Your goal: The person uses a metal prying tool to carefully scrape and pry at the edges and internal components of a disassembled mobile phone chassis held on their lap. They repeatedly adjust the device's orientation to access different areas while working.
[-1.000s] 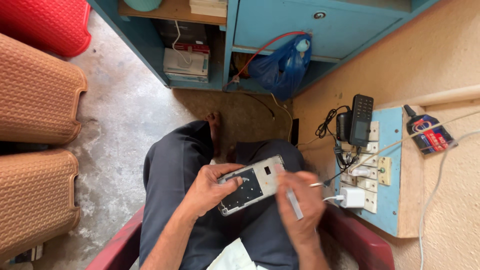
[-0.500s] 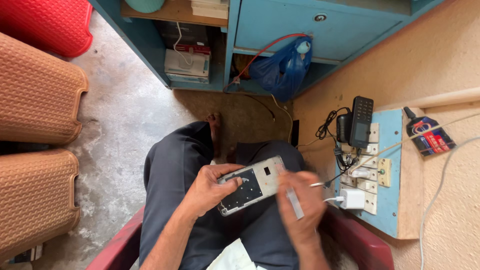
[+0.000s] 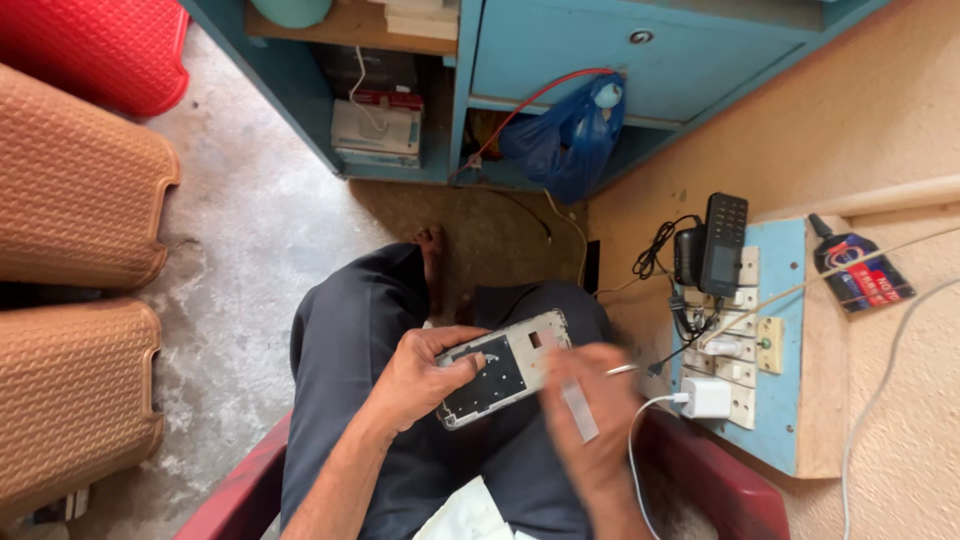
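Opened phone frame (image 3: pixel 503 368), bare of its screen, lying tilted over the lap, much as half a second ago. Clamped along its near edge by the left hand (image 3: pixel 425 378), thumb across the dark inner plate. Right hand (image 3: pixel 590 420) now blurred with motion and shifted slightly down from the frame's right end, closed on a thin metal tool (image 3: pixel 622 370) and a pale strip (image 3: pixel 580 412). Probably mid-stroke on that end, so work on the frame seems ongoing. Just beside, to the right: blue switchboard (image 3: pixel 790 330) carrying a white charger (image 3: pixel 706 397) and a dark keypad phone (image 3: pixel 722 243).

soft even daylight, faint shadows, right hand (image 3: pixel 590 420) motion-blurred, all else sharp
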